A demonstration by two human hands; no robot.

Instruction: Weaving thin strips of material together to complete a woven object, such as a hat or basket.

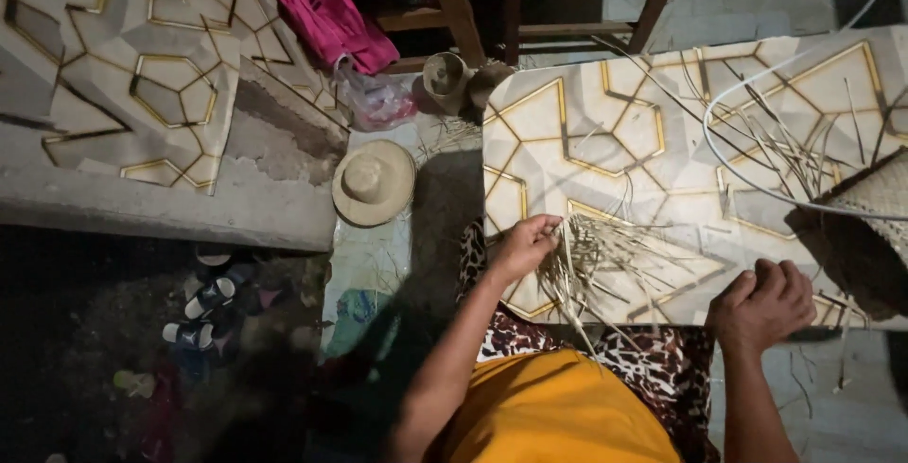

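Left hand pinches the top of a bundle of dry straw strips, fingers closed on the gathered ends, at the near-left part of the table. The bundle fans out from that pinch: some strips run right and slightly away across the tabletop, others hang down toward the near edge and the person's lap. So the long axis runs roughly left to right from the left hand, spreading wider toward the right.

Right hand rests at the near edge of the table, fingers curled into a loose fist, knuckles up. Cannot tell if it holds anything; no strip clearly shows in it. It sits to the right of the bundle's loose ends, near them but apart.

Left hand is the one on the straw; the free ends point toward the right hand.

More loose strips lie scattered at the far right of the table, well apart from both hands, with a white cord looping over them. A woven piece shows at the right edge. A small straw hat lies on the floor left of the table, beyond the left hand. Pink cloth hangs at the top, by a wooden chair.
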